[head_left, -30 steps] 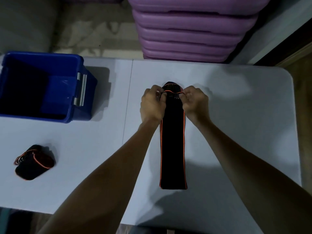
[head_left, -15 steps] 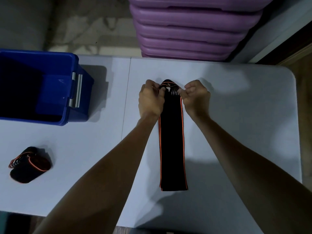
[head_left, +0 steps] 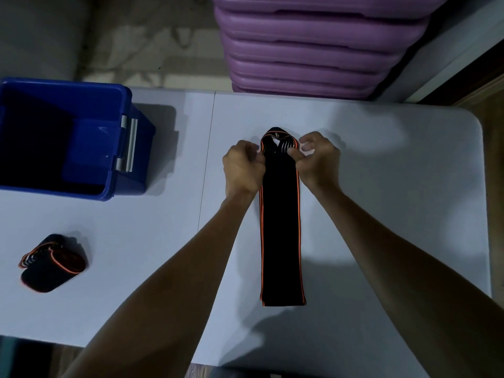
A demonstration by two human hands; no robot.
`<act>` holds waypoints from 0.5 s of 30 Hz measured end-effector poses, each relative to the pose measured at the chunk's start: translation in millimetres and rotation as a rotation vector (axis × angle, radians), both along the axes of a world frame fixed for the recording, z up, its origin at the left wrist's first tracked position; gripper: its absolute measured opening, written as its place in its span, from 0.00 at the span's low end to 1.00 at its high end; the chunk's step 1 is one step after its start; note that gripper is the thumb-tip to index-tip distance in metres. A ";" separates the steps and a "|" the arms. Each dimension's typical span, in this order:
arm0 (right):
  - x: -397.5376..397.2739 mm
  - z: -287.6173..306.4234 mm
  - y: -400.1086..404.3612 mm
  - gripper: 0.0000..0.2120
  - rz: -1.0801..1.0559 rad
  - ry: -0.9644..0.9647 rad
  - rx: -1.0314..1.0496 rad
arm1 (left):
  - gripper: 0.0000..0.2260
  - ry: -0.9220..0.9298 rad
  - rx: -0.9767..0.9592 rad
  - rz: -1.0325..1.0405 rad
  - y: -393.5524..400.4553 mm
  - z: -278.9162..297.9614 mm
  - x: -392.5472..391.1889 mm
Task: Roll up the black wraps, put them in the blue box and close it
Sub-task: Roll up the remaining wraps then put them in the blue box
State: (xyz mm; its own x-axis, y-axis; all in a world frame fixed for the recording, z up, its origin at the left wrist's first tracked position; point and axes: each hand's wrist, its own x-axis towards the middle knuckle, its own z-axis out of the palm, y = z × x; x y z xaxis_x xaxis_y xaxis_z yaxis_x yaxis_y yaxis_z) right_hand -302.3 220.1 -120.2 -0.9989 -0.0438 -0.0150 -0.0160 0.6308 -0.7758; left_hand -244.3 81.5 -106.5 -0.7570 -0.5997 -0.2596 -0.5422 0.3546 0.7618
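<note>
White folding table (head_left: 381,159), centre seam running front to back, fills most of view. Stack of purple plastic tubs (head_left: 313,45) behind far edge, nested. Blue box (head_left: 120,137) at far left of table, open, no lid visible, grey latch on right wall, interior too dark to read.

Two bare forearms in from bottom of frame, converging on middle of table.

Long black wrap (head_left: 281,227) with orange edge stripes, flat on table between forearms, lengthways away from body, near end squared off, well short of near table edge. Far end curled up off surface into small loop, thin pale lines showing on inner face, first turn only, most of length unrolled.

Second black wrap (head_left: 51,264) near left front of table, rolled into loose bundle, orange edging visible, lying on side, well apart from both hands and clear of box.

Left hand (head_left: 244,170) on left edge of curled end, fingers bunched tight, thumb and fingertips pinching wrap edge. Right hand (head_left: 317,159) on right edge of same end, thumb and index pinching wrap, remaining fingers curled, slightly apart above pinch. Both hands level with each other, knuckles up, loop poking out beyond them on far side.

Shadows of arms and hands on table, right of hands and near front edge.
</note>
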 end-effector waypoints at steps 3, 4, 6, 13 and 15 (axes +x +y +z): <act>8.8 -5.0 7.9 0.07 -0.002 -0.019 0.075 | 0.11 -0.058 -0.022 0.012 3.5 1.0 9.0; 12.2 -5.5 9.2 0.06 0.024 -0.026 0.089 | 0.11 -0.066 -0.020 -0.003 5.4 3.0 10.8; 17.4 -4.3 9.9 0.05 0.086 -0.017 0.062 | 0.12 -0.060 -0.003 -0.040 7.8 6.4 13.2; 38.0 4.9 24.2 0.06 0.085 -0.064 0.095 | 0.10 -0.081 0.016 -0.006 10.7 15.4 35.5; 51.6 8.1 30.5 0.08 0.136 -0.143 0.161 | 0.10 -0.083 0.026 -0.036 15.8 15.6 48.6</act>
State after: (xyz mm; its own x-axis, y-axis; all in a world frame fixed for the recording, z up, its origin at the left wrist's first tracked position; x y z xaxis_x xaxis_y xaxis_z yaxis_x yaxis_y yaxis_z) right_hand -250.7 250.6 -112.2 -0.9713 -0.1628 -0.1735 -0.0062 0.7461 -0.6658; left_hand -195.7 97.3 -90.9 -0.7530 -0.5651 -0.3371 -0.5911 0.3559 0.7239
